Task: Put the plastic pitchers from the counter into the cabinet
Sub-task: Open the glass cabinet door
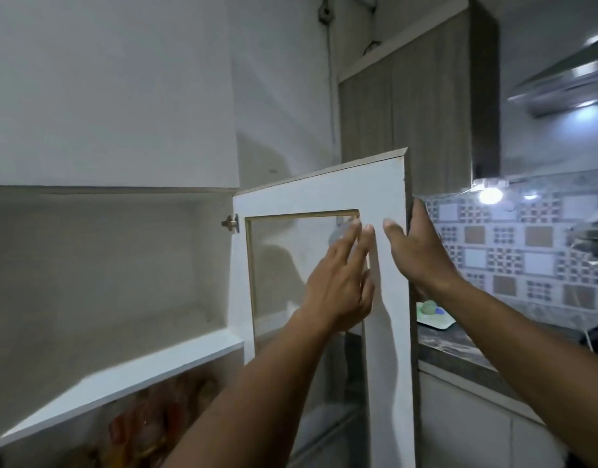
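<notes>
Right now I'm working the cabinet [105,265]'s glass-paned door [385,204], which stands open. Best to swing it steadily by its free edge, not the glass. My right hand [422,251] wraps that edge, fingers wide; my left hand [338,282] lies flat and open on the frame, holding nothing. Its upper shelf [122,373] looks bare; something orange sits below. No pitchers show; a green tray [434,320] rests at the counter [459,352]'s back edge.
</notes>
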Action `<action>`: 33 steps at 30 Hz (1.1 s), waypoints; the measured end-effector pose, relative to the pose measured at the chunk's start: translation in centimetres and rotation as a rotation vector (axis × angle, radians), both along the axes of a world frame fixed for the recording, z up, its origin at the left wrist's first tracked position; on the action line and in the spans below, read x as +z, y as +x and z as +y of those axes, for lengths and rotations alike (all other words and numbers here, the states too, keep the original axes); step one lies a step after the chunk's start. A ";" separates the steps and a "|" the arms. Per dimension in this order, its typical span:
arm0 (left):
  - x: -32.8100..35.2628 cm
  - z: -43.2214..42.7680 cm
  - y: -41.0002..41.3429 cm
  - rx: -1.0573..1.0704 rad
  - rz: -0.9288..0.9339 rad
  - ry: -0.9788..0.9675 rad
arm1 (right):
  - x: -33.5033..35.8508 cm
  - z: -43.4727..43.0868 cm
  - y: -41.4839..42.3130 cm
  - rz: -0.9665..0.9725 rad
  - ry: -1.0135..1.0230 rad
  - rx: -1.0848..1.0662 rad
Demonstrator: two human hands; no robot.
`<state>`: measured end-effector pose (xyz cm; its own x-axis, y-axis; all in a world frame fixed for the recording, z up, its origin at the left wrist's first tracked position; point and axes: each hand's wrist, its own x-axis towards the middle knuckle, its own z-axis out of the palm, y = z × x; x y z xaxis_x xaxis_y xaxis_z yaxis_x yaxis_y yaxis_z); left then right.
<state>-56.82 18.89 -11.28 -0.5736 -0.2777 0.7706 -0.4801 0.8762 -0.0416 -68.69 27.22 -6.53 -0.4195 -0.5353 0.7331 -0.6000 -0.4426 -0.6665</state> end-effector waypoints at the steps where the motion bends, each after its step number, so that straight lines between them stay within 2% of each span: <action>1: -0.2 -0.8 -1.0 0.009 -0.030 -0.001 | -0.7 -0.4 -1.0 0.087 0.021 -0.105; 7: -1.3 -5.5 -6.4 0.051 -0.135 -0.015 | -4.2 -4.1 -6.7 0.443 0.087 -0.607; 14: -2.0 -11.6 -10.6 0.054 -0.215 0.000 | -5.9 -7.9 -13.0 0.647 0.335 -0.930; 19: -2.6 -13.2 -13.1 0.044 -0.199 0.015 | -6.6 -8.8 -15.9 0.782 0.401 -1.041; 23: -3.0 -13.4 -13.1 0.045 -0.187 0.017 | -6.6 -8.7 -15.8 0.792 0.445 -1.076; 33: -2.4 -7.5 -7.7 0.082 -0.278 0.274 | -6.4 -4.4 -10.6 0.843 0.530 -1.094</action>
